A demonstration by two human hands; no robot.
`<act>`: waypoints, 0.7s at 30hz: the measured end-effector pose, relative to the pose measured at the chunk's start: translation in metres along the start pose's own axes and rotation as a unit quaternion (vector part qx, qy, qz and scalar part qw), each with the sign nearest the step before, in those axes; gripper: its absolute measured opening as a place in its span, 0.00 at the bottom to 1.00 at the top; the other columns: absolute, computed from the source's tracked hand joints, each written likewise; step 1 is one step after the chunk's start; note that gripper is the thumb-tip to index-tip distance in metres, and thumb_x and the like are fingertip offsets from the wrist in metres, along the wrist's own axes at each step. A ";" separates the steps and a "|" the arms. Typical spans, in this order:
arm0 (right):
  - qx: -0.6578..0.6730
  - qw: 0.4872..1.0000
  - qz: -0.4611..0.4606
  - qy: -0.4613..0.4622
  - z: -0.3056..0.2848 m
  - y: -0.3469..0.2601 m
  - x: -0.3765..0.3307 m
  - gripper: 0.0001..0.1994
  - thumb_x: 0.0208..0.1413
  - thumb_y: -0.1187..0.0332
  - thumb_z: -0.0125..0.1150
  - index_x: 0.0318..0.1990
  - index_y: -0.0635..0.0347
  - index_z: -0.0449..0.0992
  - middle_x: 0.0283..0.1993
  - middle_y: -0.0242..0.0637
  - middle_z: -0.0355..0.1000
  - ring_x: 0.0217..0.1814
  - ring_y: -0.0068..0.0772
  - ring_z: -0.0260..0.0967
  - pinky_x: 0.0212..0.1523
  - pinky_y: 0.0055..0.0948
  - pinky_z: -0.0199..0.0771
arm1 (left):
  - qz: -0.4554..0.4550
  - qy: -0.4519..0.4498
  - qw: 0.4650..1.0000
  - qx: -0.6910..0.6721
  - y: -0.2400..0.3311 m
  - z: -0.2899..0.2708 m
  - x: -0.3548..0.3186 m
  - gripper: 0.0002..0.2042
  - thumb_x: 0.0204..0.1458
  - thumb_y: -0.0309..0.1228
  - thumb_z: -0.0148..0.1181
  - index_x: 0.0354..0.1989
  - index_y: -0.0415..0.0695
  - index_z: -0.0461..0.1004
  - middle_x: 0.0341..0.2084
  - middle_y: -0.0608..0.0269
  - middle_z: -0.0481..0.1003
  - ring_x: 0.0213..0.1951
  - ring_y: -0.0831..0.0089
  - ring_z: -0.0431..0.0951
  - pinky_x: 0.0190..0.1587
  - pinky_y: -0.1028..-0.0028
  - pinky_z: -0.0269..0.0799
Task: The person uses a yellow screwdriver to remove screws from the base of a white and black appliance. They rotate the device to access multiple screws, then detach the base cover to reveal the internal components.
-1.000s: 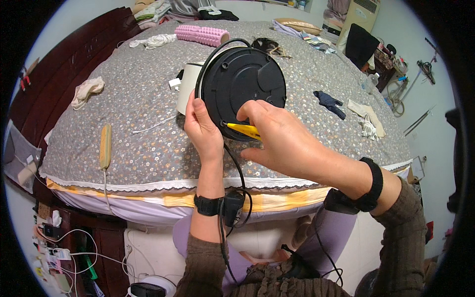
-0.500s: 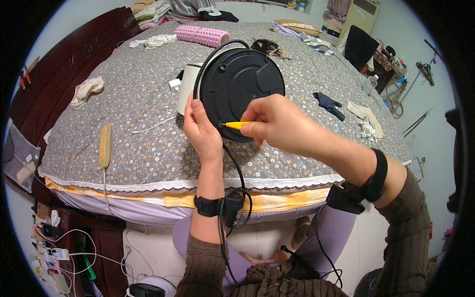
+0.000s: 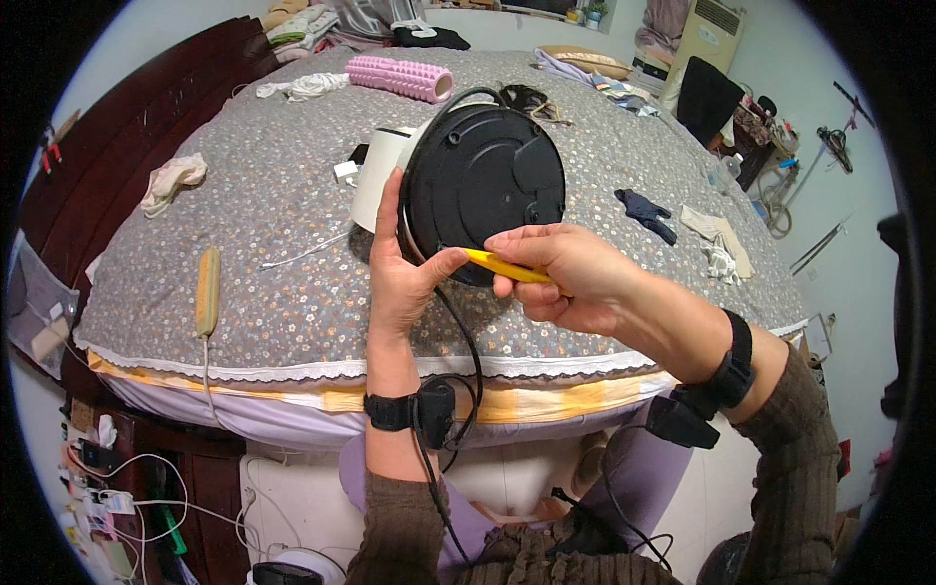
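A cream-white appliance lies on its side on the bed, its round black base facing me. My left hand grips the base's lower left rim, with one finger pointing up along the side. Its thumb reaches across to the front end of a slim yellow screwdriver-like tool. My right hand is closed around that tool, in front of the base's lower edge. The tool's tip is hidden at the left thumb. A black cord hangs down from the appliance.
The bed's floral cover holds a pink foam roller, a white adapter, a yellowish power strip, a dark cloth and other clothes. Cables tangle at lower left. Black straps with boxes sit on both my arms.
The right hand has turned and drawn lower, tilting the yellow tool away from the hole near the base's rim. The left thumb has come over to the tool's front end. The base has shifted slightly.
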State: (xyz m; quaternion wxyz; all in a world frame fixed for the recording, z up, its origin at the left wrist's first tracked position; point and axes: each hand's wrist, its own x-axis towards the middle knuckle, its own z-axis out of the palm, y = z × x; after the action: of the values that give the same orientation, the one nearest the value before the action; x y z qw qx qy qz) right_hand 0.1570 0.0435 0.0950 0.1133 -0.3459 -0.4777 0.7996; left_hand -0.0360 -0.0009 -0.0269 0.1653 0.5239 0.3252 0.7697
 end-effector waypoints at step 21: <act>-0.796 0.395 -0.457 0.049 -0.006 -0.022 -0.011 0.10 0.58 0.68 0.65 0.44 0.61 0.76 0.31 0.39 0.72 0.29 0.44 0.78 0.26 0.39 0.77 | 0.140 0.044 0.975 0.164 -0.006 0.003 0.001 0.14 0.46 0.33 0.79 0.42 0.47 0.86 0.78 0.52 0.52 0.77 0.57 0.54 0.76 0.61 0.51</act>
State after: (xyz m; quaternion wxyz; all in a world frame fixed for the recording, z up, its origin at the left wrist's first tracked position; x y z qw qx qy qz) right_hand 0.1658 0.0536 0.1164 0.1584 -0.0481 -0.9772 -0.1331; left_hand -0.0339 0.0050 -0.0296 -0.0468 0.5495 0.3778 0.7437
